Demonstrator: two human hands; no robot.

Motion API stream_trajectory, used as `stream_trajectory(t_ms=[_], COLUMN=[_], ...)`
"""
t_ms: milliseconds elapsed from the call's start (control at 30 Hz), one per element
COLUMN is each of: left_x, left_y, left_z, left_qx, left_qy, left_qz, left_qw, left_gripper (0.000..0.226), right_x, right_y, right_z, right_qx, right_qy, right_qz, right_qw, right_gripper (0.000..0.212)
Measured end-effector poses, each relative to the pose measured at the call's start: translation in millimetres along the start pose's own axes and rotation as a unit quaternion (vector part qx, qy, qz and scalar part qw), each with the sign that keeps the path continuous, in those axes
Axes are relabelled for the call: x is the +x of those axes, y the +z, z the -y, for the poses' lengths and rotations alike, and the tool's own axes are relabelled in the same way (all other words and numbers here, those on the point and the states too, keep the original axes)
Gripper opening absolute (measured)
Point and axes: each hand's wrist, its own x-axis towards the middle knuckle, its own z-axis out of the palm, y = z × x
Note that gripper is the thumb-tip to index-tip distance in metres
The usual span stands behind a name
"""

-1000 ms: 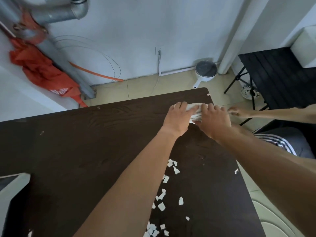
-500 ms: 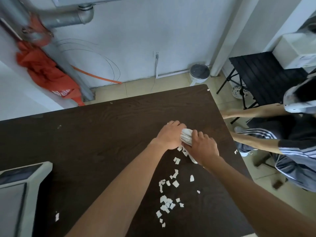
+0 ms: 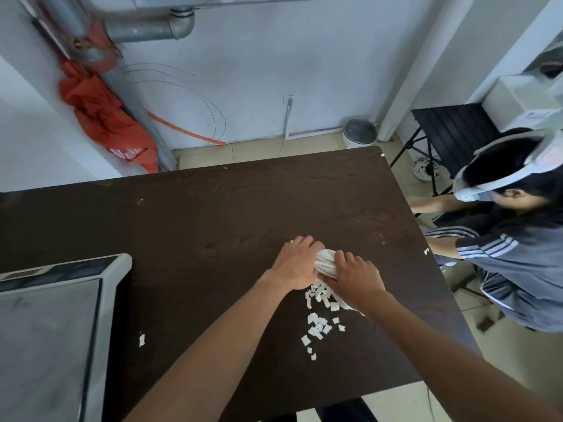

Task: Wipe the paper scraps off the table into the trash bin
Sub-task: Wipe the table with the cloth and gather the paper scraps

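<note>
On the dark brown table (image 3: 213, 214), my left hand (image 3: 294, 263) and my right hand (image 3: 355, 277) press side by side on a bunched white cloth (image 3: 326, 261). Just below the hands lies a heap of several small white paper scraps (image 3: 318, 318). A lone scrap (image 3: 141, 339) sits further left, and another scrap (image 3: 426, 251) lies by the table's right edge. A small white bin with a dark lid (image 3: 359, 134) stands on the floor beyond the table's far right corner.
A grey monitor-like device (image 3: 51, 330) stands on the table's near left. A seated person (image 3: 511, 239) wearing a headset is close against the table's right edge. A black folding table (image 3: 451, 129) stands at the far right. An orange cloth (image 3: 103, 117) hangs on a pipe.
Both hands have dragged the cloth from the table's far right part toward me, pushing scattered scraps into a tighter heap. The view has tilted so the seated person and the grey device show.
</note>
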Motion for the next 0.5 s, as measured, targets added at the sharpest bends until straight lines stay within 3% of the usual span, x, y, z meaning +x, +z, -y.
stream_trajectory(t_ms=[167, 267, 500], left_x=[-18.9, -14.4, -29.1], left_y=[-10.7, -25.3, -32.3], left_z=[4.1, 7.2, 32.7], left_qx=[0.059, 0.094, 0.098], left_qy=[0.017, 0.008, -0.136], left_qz=[0.016, -0.033, -0.105], left_qw=[0.998, 0.995, 0.98], left_gripper=[0.058, 0.059, 0.042], right_x=[3.5, 19.7, 68.1], right_y=[-25.2, -46.7, -66.2], right_z=[8.3, 9.5, 31.8], right_qx=[-0.064, -0.098, -0.137], right_qy=[-0.054, -0.076, -0.16], right_qz=[0.039, 0.013, -0.048], right_qw=[0.996, 0.992, 0.976], right_gripper=[0.063, 0.062, 0.049])
